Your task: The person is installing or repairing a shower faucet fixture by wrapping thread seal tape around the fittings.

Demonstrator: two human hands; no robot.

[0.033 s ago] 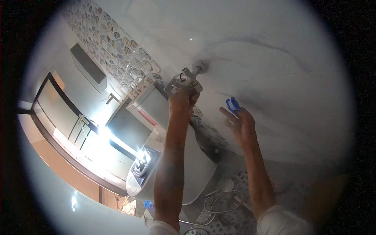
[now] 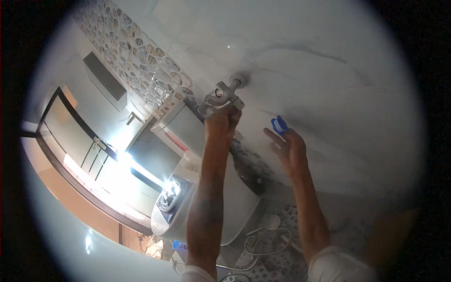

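Observation:
A chrome tap (image 2: 224, 94) projects from the marbled wall through a round flange (image 2: 240, 79). My left hand (image 2: 222, 118) is closed around its lower part, and the fingers are partly hidden behind the metal. To the right, a small blue spool of white thread seal tape (image 2: 279, 125) sits at the fingertips of my right hand (image 2: 292, 149). The thumb side pinches the spool while the other fingers stick out to the left. My right hand is apart from the tap and close to the wall.
A white toilet (image 2: 235, 207) with its cistern (image 2: 181, 127) stands beside my left arm. On its lid lies a shiny metal item (image 2: 170, 196). A white hose (image 2: 263, 254) and a shower head (image 2: 271, 222) lie on the mosaic floor. A framed mirror (image 2: 54, 122) is at the left.
My left hand and forearm have shifted slightly to the right and turned a little at the tap. My right hand with the tape spool stays nearly still.

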